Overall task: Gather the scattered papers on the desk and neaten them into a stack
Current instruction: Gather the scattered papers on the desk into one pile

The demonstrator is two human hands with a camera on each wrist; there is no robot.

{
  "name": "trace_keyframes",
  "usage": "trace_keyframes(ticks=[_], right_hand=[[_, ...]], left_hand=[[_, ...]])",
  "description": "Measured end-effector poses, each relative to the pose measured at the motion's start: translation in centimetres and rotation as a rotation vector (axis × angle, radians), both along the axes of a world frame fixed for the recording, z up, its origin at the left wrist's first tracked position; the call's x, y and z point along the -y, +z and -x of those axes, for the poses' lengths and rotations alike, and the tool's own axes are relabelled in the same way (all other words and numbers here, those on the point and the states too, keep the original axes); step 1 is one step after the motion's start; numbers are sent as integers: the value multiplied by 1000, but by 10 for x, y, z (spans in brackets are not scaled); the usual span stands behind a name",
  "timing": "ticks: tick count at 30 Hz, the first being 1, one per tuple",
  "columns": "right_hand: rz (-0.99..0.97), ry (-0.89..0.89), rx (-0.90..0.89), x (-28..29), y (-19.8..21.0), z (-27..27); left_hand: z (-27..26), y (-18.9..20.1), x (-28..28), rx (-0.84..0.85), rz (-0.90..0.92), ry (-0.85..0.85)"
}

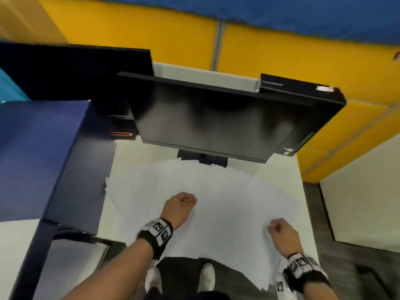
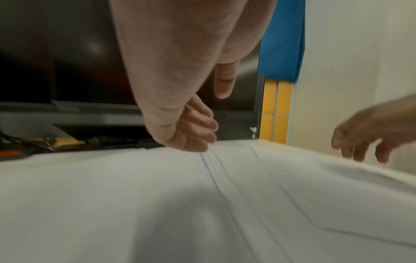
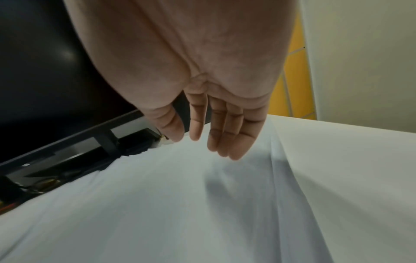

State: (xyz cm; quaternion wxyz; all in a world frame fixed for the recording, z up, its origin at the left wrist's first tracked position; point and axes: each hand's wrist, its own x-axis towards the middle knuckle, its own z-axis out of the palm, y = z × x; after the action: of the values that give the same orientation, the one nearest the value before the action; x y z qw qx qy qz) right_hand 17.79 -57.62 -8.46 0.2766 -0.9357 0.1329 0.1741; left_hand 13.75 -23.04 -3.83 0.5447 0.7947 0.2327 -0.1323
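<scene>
Several white papers (image 1: 227, 191) lie fanned and overlapping across the white desk (image 1: 122, 152), and some stick out past its near edge. My left hand (image 1: 184, 201) hovers over the middle of the spread; in the left wrist view the left hand (image 2: 202, 124) has loosely curled fingers and holds nothing, just above the papers (image 2: 157, 195). My right hand (image 1: 278, 229) is near the right front of the spread. In the right wrist view the right hand (image 3: 213, 138) points nearly straight fingers down over the papers (image 3: 180, 204), casting a shadow.
A black monitor (image 1: 216, 118) on its stand overhangs the far side of the papers. A dark blue cabinet (image 1: 39, 148) borders the desk on the left, with a black box (image 1: 75, 72) behind it. Yellow partition panels (image 1: 281, 50) stand at the back.
</scene>
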Motion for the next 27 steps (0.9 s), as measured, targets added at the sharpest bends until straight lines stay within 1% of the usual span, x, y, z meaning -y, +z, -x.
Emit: trace_keyframes(ticks=[2, 5, 8, 10, 13, 15, 17, 19, 22, 24, 27], right_hand=[[-10, -35, 3, 4, -4, -18], [-7, -68, -21, 11, -11, -46], [33, -103, -43, 19, -16, -71], [98, -128, -53, 23, -19, -82], [221, -258, -133, 33, -23, -94], [240, -390, -214, 40, -26, -100], [241, -470, -286, 43, -29, -106], [212, -504, -307, 37, -30, -112], [132, -466, -278, 12, -29, -119], [51, -410, -245, -8, -27, -122], [-162, -275, -117, -25, -25, -122]], left_hand=[[-33, -25, 6, -65, -69, -47], [-68, -49, 8, -141, -155, -79], [-92, -60, 6, -181, -220, -80], [-101, -63, 3, -205, -241, -58], [-110, -66, -2, -243, -292, -28], [-112, -66, -3, -276, -298, -10], [-114, -70, -2, -312, -281, -28], [-117, -78, 0, -330, -270, -47], [-118, -76, 12, -305, -285, -82], [-118, -75, 18, -287, -282, -105], [-117, -71, 16, -288, -269, -107]])
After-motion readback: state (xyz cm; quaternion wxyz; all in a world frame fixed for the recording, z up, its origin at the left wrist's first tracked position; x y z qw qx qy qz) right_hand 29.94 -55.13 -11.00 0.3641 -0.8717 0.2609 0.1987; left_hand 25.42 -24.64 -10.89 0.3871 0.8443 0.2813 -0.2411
